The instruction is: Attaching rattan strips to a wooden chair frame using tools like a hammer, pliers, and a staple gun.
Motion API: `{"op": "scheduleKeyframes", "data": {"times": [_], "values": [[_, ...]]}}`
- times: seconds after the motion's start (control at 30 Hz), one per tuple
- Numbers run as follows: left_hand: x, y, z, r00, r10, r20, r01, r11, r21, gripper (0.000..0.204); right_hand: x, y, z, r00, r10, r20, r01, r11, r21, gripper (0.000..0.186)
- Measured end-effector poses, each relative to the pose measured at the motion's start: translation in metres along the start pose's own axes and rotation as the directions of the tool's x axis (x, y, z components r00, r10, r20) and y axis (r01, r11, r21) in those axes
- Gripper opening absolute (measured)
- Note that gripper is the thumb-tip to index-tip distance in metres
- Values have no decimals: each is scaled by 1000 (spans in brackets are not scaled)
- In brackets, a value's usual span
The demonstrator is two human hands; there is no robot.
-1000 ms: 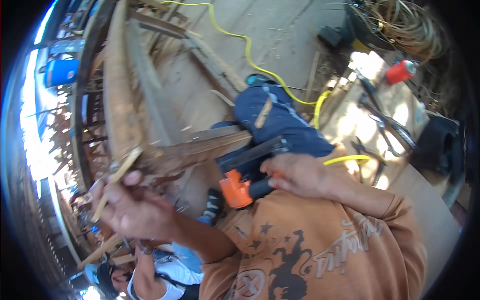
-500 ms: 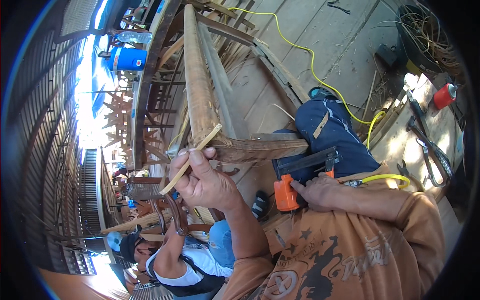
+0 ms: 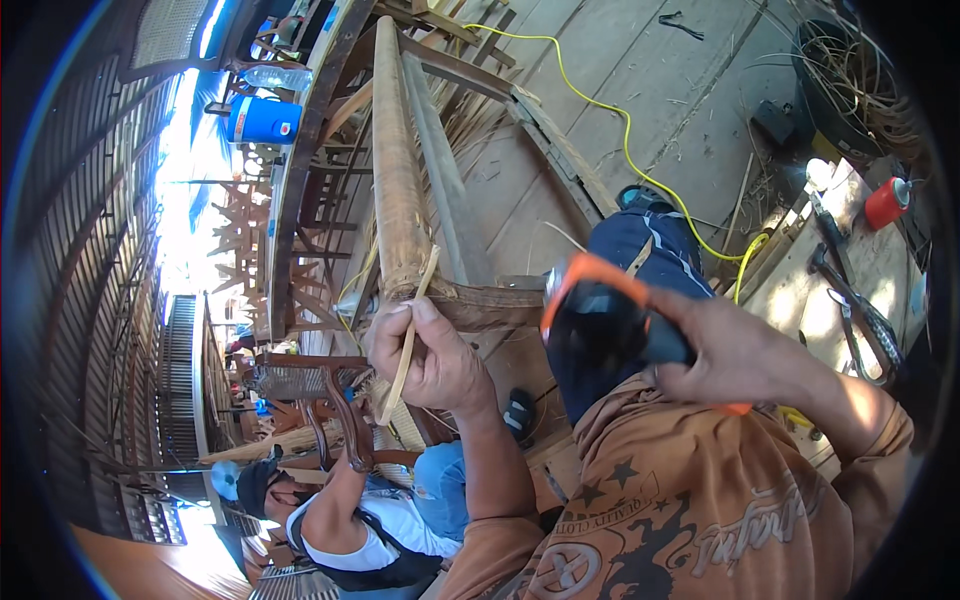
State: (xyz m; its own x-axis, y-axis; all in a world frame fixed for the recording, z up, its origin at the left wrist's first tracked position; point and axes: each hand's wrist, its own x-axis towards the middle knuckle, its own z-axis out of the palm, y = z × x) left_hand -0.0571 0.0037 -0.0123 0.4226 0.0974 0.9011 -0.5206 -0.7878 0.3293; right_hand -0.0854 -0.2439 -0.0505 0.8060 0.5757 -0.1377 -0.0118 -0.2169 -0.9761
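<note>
My left hand [image 3: 445,365] pinches a thin pale strip of wood or rattan [image 3: 398,387] between thumb and fingers. The strip's upper end lies against or just in front of the corner of a brown wooden furniture frame [image 3: 400,180]; contact is hard to tell. My right hand [image 3: 735,345] grips an orange and black air stapler [image 3: 600,310], raised over my lap and smeared by motion. The stapler covers part of the frame's near rail [image 3: 490,305] and my knee. My right fingers wrap its handle, partly hidden behind it.
A yellow air hose [image 3: 627,130] snakes over the plank floor. On the bench [image 3: 780,290] at right lie a red can [image 3: 887,203] and hand tools [image 3: 850,290]. Beyond it stands a black bin of strips [image 3: 850,80]. A co-worker [image 3: 370,520] sits at lower left beside a chair.
My right hand has lifted the stapler from my lap and turned it toward the frame. My left hand has moved slightly right and down, tilting the strip more upright.
</note>
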Motion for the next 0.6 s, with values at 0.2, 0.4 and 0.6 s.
{"op": "scheduleKeyframes", "data": {"times": [0.2, 0.4, 0.6], "values": [[2, 1, 1, 995, 79, 60, -84, 993, 82, 14, 23, 8, 2, 988, -120, -92, 130, 356, 925, 21], [4, 4, 6, 997, 55, 49, -62, 989, 133, 11, 38, 18, 19, 992, -107, -61, 70, 86, 994, 37], [6, 6, 6, 997, 39, 65, -50, 981, 185, 11, 41, 13, 24, 986, -168, 9, 2, 62, 998, 31]]}}
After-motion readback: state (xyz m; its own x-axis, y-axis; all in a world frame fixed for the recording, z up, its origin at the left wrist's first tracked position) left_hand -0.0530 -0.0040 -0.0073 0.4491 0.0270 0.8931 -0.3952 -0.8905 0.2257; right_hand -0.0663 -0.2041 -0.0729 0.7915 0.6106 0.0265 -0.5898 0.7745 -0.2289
